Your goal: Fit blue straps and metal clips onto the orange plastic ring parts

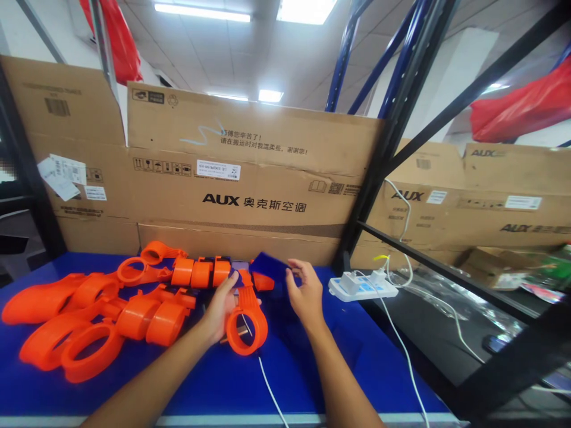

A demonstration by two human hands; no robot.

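Observation:
My left hand (223, 306) is closed around the upper part of an orange plastic tape dispenser (263, 333), whose round ring hangs down towards me. My right hand (307, 291), fingers bent, pinches the right edge of a dark blue flat sheet (270, 266). The sheet is tilted and sits just above and behind the dispenser's top; whether the two touch I cannot tell. Under the ring, a small brownish piece (236, 334) and a white cable show. To the left lie several more orange dispensers (167, 321), and a row of them (203, 273) runs behind my left hand.
A blue tabletop (200, 386) carries everything. A white power strip (362, 286) with plugs and cables lies at its right edge. Printed cardboard (254, 172) walls off the back. A black metal post (379, 148) rises at the back right, with a dark side surface beyond.

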